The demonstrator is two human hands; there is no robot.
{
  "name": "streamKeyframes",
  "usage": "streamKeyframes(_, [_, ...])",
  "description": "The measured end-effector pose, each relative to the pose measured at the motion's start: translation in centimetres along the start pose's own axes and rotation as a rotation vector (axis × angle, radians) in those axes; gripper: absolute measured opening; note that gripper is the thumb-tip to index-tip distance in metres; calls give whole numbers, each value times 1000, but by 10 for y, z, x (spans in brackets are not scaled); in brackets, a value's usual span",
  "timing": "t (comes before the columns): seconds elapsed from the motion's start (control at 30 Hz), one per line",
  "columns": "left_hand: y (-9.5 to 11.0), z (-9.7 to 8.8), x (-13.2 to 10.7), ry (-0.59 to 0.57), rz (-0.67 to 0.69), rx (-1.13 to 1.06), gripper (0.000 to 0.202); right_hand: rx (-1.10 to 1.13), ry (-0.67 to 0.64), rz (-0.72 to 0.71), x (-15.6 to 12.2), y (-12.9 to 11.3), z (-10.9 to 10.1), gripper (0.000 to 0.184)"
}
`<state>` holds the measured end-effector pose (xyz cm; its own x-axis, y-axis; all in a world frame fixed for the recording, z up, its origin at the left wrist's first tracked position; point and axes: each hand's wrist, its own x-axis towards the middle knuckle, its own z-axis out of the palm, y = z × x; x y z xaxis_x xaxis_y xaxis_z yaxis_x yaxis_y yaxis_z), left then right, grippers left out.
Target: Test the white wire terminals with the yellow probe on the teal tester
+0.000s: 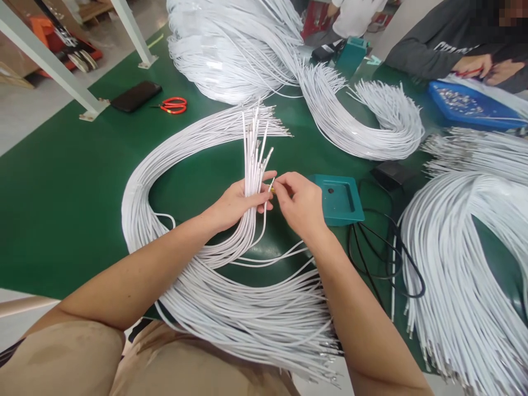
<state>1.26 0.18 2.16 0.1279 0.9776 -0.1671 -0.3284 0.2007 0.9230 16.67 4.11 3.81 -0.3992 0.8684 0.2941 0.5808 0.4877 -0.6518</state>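
My left hand (239, 202) is closed round an upright bunch of thin white cables (253, 159), their metal-tipped ends pointing away from me. My right hand (299, 202) pinches the tip of a single white cable (265, 217) right beside the bunch, fingertips almost touching my left thumb. The cables curve back in a big loop (140, 187) over the green table (61, 192) and down to my lap, where more cable ends (264, 324) fan out.
A teal block fixture (339, 199) with black wires (379, 258) lies just right of my hands. Large white cable bundles lie at the right (462, 286) and far side (239, 49). Red scissors (173, 105) and a black phone (135, 95) sit far left. A co-worker's hands (489, 67) are over a blue tray (470, 104).
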Motion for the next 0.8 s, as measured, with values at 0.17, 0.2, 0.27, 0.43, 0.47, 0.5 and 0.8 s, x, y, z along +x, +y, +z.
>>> streamKeyframes(0.17, [1, -5, 3, -3, -117, -108, 43, -510, -87, -328, -1, 5, -1, 33])
streamKeyframes(0.2, [0, -6, 4, 16, -117, -86, 43, -538, -91, -332, 0, 7, -1, 32])
streamKeyframes(0.27, [-1, -8, 5, 66, -100, 7, 45, -592, -78, -299, 2, 13, -2, 25])
streamKeyframes(0.43, [-5, -10, 9, 133, -70, 268, 47, -686, -192, -190, 7, 28, -3, 18])
streamKeyframes(0.47, [-5, -10, 10, 137, -70, 295, 47, -678, -213, -191, 7, 29, -4, 17])
streamKeyframes(0.5, [-5, -10, 10, 141, -70, 317, 47, -667, -219, -196, 8, 30, -4, 16])
streamKeyframes(0.8, [-21, -18, 19, 186, -38, 468, 47, -632, -158, -198, 9, 32, -4, 17])
